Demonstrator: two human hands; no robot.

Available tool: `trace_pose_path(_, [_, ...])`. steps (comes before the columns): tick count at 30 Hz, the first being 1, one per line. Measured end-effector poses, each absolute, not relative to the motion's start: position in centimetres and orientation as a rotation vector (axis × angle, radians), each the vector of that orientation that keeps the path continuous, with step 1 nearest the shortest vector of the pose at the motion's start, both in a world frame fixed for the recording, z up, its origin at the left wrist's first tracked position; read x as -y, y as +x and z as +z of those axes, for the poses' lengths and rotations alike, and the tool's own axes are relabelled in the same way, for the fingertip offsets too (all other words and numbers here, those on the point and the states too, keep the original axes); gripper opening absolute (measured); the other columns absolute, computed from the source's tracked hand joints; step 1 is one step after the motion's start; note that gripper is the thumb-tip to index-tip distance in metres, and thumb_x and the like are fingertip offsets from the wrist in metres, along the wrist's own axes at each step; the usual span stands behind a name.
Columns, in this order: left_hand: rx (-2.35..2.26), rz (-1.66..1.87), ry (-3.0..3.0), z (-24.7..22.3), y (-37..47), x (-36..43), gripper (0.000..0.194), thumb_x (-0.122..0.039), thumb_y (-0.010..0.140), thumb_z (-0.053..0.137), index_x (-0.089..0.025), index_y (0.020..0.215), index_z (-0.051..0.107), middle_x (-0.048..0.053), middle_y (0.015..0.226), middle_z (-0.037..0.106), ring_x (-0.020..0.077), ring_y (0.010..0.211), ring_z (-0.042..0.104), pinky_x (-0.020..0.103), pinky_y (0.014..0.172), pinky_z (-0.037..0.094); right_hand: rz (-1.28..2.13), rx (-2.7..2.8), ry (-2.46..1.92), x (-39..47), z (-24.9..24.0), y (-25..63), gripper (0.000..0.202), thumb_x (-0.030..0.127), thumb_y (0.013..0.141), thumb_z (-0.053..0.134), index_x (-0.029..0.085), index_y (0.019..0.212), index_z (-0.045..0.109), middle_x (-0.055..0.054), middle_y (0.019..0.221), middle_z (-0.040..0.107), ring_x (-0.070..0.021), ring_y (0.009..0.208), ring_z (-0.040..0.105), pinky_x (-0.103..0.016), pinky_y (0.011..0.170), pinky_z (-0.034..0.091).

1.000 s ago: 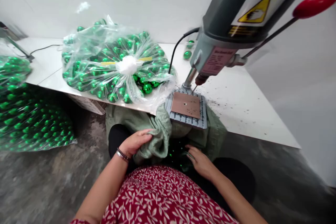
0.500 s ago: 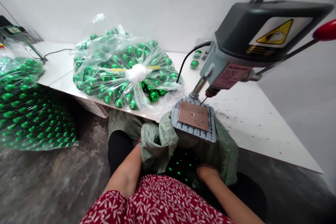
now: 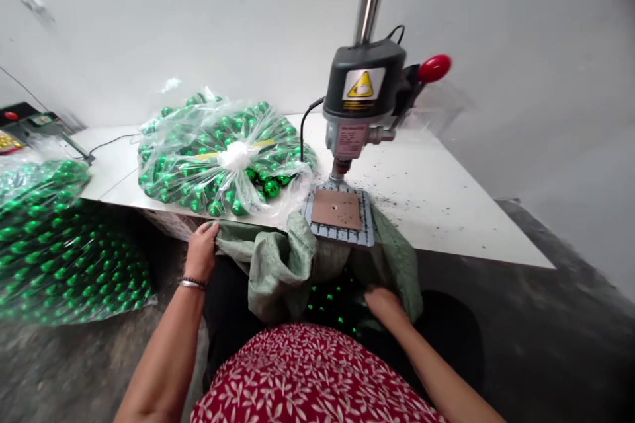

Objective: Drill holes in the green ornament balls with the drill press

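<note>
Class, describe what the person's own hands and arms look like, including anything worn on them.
The left hand is ungloved; its wrist wears a dark beaded bracelet and a silver-coloured band. The right hand is partly hidden; no bracelet shows at its wrist. No sleeve shows on either forearm.

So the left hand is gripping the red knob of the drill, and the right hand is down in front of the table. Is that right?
Not quite: the head view shows the left hand gripping the green cloth, not the red knob of the drill. The right hand is indeed down in front of the table.
</note>
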State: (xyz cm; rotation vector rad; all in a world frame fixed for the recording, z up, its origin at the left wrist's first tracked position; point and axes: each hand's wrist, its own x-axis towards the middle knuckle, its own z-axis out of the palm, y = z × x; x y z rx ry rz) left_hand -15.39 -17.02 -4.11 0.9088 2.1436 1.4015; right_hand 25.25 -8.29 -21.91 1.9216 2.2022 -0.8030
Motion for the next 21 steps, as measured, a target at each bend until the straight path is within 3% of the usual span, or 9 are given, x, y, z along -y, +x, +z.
trace_pose_path(3, [-1.952, 1.683, 0.733, -2.3, -15.3, 18.2, 0.051, -0.06, 0.07, 0.072, -0.016, 0.095, 0.068, -0.001, 0.075, 0.067, 0.0136, 0.065, 0.06, 0.026, 0.062, 0.05, -0.943, -2.135, 1.979, 8.3, -20.9, 25.4, 0.042, 0.046, 0.097, 0.057, 0.018, 0.127, 0.061, -0.01, 0.131, 0.061, -0.0169, 0.117, 0.061, -0.039, 0.102, 0.056])
trace_pose_path(6, [-1.915, 1.796, 0.626, -2.6, -15.4, 19.6, 0.049, -0.055, 0.06, 0.078, -0.017, 0.091, 0.068, -0.002, 0.076, 0.069, 0.0129, 0.069, 0.061, 0.024, 0.066, 0.05, -1.038, -2.081, 2.016, 8.8, -20.6, 25.7, 0.041, 0.046, 0.097, 0.057, 0.018, 0.126, 0.062, -0.01, 0.13, 0.062, -0.0167, 0.116, 0.061, -0.038, 0.102, 0.056])
trace_pose_path(12, [-2.228, 1.435, 0.522, -5.5, -16.3, 19.8, 0.026, -0.039, 0.078, 0.059, -0.017, 0.09, 0.066, 0.002, 0.073, 0.07, 0.0175, 0.072, 0.065, 0.029, 0.073, 0.054, -1.113, -2.048, 2.079, 8.6, -20.3, 26.6, 0.042, 0.047, 0.097, 0.057, 0.017, 0.126, 0.062, -0.009, 0.13, 0.062, -0.0178, 0.117, 0.061, -0.039, 0.102, 0.056])
trace_pose_path(16, [-2.294, 1.119, 0.703, -8.2, -13.2, 17.3, 0.008, -0.025, 0.076, 0.064, -0.018, 0.072, 0.066, 0.004, 0.065, 0.068, 0.0218, 0.079, 0.067, 0.031, 0.078, 0.052, -1.133, -2.046, 2.065, 8.4, -20.0, 26.5, 0.041, 0.047, 0.097, 0.056, 0.017, 0.125, 0.062, -0.009, 0.129, 0.062, -0.0169, 0.115, 0.062, -0.038, 0.101, 0.056])
trace_pose_path(21, [-2.31, 0.88, 0.869, -10.1, -8.8, 16.0, 0.018, -0.012, 0.077, 0.06, -0.02, 0.061, 0.061, 0.005, 0.063, 0.066, 0.0209, 0.078, 0.063, 0.03, 0.076, 0.047, -1.16, -2.038, 2.034, 8.9, -20.1, 25.7, 0.04, 0.047, 0.097, 0.056, 0.018, 0.124, 0.063, -0.009, 0.128, 0.063, -0.0168, 0.115, 0.062, -0.038, 0.102, 0.056])
